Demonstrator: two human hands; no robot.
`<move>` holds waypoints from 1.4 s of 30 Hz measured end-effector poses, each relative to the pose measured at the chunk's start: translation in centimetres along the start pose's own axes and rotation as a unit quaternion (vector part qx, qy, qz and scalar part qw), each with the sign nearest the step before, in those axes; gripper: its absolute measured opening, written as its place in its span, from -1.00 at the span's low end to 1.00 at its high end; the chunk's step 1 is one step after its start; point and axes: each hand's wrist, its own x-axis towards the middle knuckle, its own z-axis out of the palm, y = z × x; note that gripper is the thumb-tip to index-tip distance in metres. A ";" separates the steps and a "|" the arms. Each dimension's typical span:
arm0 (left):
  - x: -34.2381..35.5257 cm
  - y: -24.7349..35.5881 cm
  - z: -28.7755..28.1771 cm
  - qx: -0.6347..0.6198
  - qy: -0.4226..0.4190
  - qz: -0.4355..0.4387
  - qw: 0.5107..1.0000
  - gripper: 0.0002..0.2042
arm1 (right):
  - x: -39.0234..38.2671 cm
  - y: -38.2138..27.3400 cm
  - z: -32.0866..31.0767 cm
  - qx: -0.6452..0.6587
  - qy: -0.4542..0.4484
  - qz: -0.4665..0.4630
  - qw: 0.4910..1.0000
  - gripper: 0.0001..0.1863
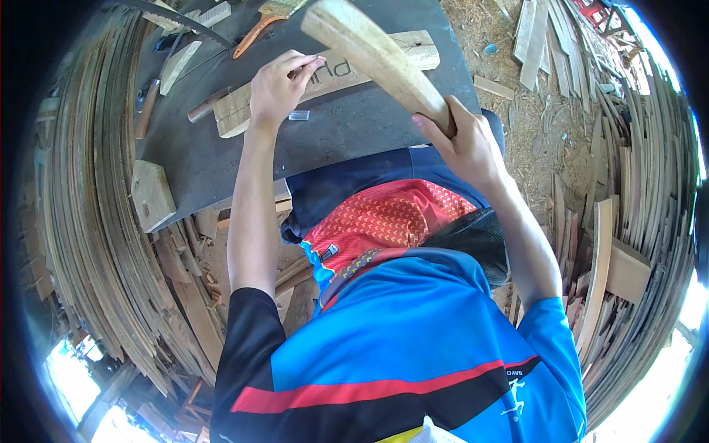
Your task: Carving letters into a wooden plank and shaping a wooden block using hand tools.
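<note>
In my right hand [469, 144] is the lower end of a thick, pale wooden club [377, 55]. It slants up and to the left, over a long wooden block [332, 77] lying on the dark table. Dark letter shapes are marked on the block's top face. My left hand [283, 85] is over the block's left half, thumb and fingers pinched together by the lettering. Whatever it may pinch is too small or hidden to name. A small shiny rectangular piece [299, 115] lies on the table just below the block.
On the dark table [354, 136] are a brush with an orange handle [255, 35], a wooden tool handle [208, 108], another wood-handled tool [148, 109] and a saw blade [193, 26]. A wood offcut [151, 193] sits at its left corner. Stacked planks [96, 177] line both sides.
</note>
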 end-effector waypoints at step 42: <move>-0.3 -0.4 0.1 0.068 -0.022 -0.009 0.997 -0.78 | -0.7 0.4 1.6 -0.091 -0.009 0.003 0.996 -0.48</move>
